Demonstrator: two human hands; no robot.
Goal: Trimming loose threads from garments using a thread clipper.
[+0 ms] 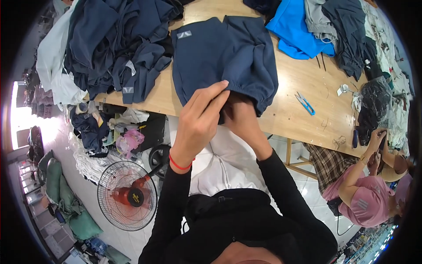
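A pair of navy shorts (200, 61) lies on the wooden table in front of me, legs pointing away and the gathered elastic waistband toward me. A small light patch marks one leg. My left hand (200, 116) is closed on the waistband edge, its fingers pressed together over the fabric. My right hand (241, 115) reaches into the waist opening beside it, and the cloth hides its fingertips.
A heap of navy garments (101, 44) covers the table's left side. Blue-handled thread snips (305, 104) lie to the right, below a bright blue garment (288, 31). A fan (127, 196) stands at lower left. Another person in pink (365, 196) sits at right.
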